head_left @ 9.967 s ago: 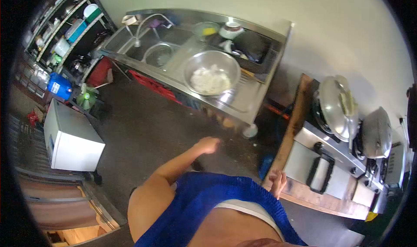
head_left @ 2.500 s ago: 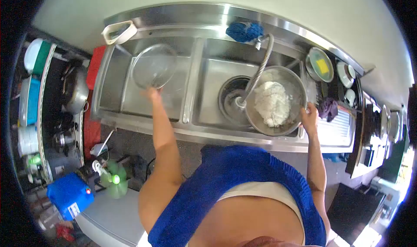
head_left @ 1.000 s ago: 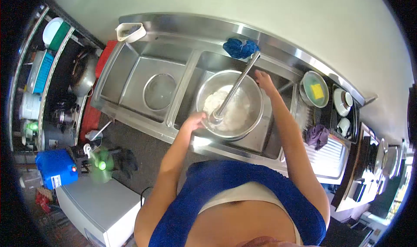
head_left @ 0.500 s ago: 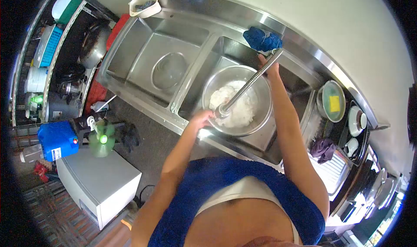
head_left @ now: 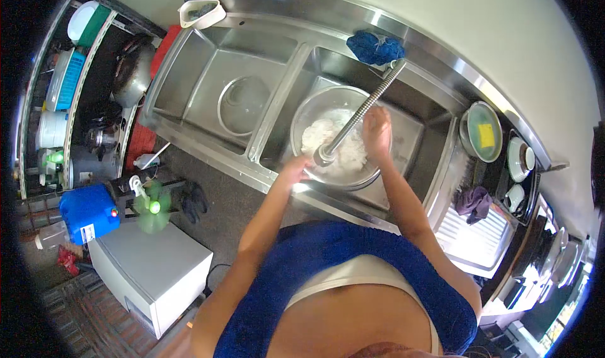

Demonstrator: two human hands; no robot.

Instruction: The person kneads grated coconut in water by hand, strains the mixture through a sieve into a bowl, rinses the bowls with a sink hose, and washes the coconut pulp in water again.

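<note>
A large metal bowl [head_left: 301, 120] stands in the right sink basin, with a white mass [head_left: 320, 135] and some liquid inside. My left hand [head_left: 296, 169] is at the bowl's near left rim, its fingers against the edge. Over the right side of the bowl is my right hand [head_left: 377, 131], fingers up and not wrapped around anything; whether it touches the rim is unclear. The coiled metal faucet hose [head_left: 365, 108] slants across the bowl, its spray head [head_left: 324, 155] just above the white mass.
A round clear lid or bowl [head_left: 243, 106] lies in the left basin. Blue netting [head_left: 375, 48] sits behind the faucet. To the right are a bowl with a yellow sponge [head_left: 486, 135], a purple cloth [head_left: 472, 204] and white dishes [head_left: 520, 159]. A white cabinet [head_left: 151, 257] stands lower left.
My right hand has come from the faucet base down to the bowl's right side. My left hand remains at the rim. Earlier, the bowl was brought under the hose and the round clear item left in the left basin.
</note>
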